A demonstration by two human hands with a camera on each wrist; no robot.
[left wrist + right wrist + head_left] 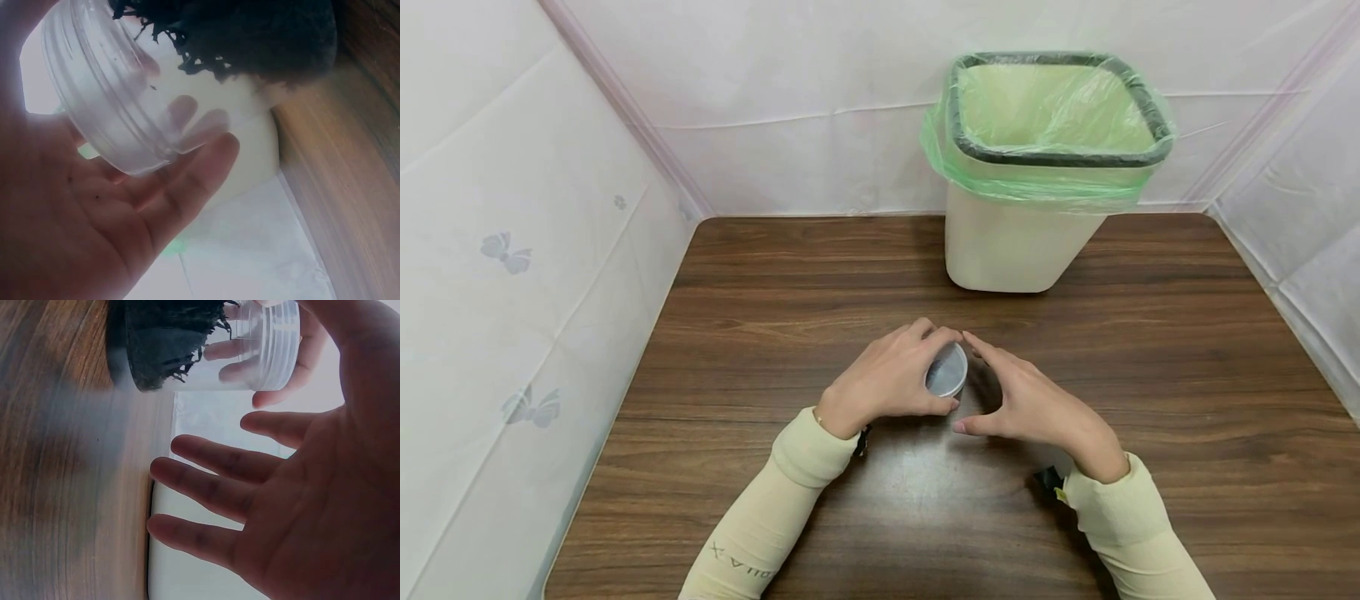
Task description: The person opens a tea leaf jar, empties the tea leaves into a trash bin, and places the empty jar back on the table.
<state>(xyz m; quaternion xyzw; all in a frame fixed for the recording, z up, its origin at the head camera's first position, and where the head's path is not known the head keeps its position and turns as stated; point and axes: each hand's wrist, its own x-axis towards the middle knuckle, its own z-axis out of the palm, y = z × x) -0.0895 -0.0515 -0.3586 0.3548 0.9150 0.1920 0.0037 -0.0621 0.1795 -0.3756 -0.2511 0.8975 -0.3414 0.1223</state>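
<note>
- Clear jar (949, 372): held black matter (175, 337).
- Left hand (891, 372): fingers were curled round the jar.
- Right hand (1032, 402): fingers stood apart beside it, gripped nothing.

My left hand (887, 375) blocked the left side of the jar (949, 372), fingers curled round it. Between the jar and the palm of my right hand (1037, 404) I had a slim gap, our fingertips close together at its far end. Beyond, to the right, the bin (1022, 246) stood in the way; left of it, the tabletop (775, 283) offered me passage up to the sheeting (820, 158).
</note>
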